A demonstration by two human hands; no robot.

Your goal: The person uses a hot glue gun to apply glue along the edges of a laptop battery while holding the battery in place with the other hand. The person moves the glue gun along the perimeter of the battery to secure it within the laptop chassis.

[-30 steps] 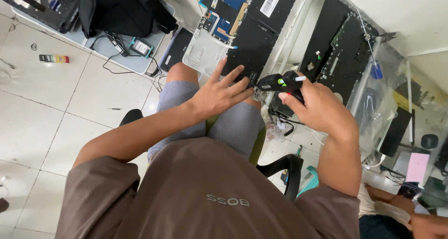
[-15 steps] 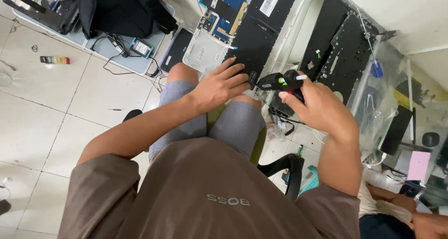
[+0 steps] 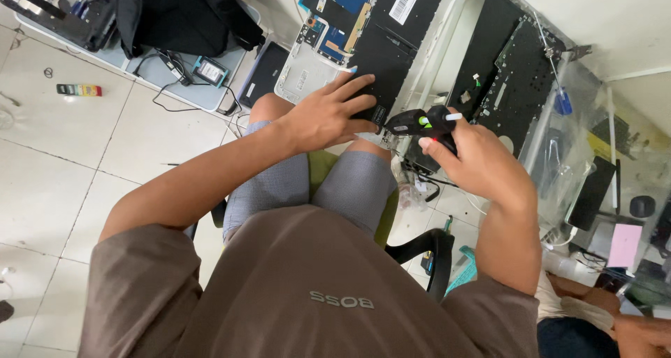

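Opened laptop (image 3: pixel 363 47) under my flat left hand (image 3: pixel 328 113) | right hand (image 3: pixel 475 159) apparently grips black electric screwdriver (image 3: pixel 419 124) | hands apart

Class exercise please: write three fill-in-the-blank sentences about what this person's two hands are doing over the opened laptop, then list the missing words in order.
1. The left hand rests flat on the black ____ inside the opened laptop.
2. The right hand grips a black tool that has a ____ button.
3. The tool's tip points toward the ____ hand.

Missing words: battery; green; left
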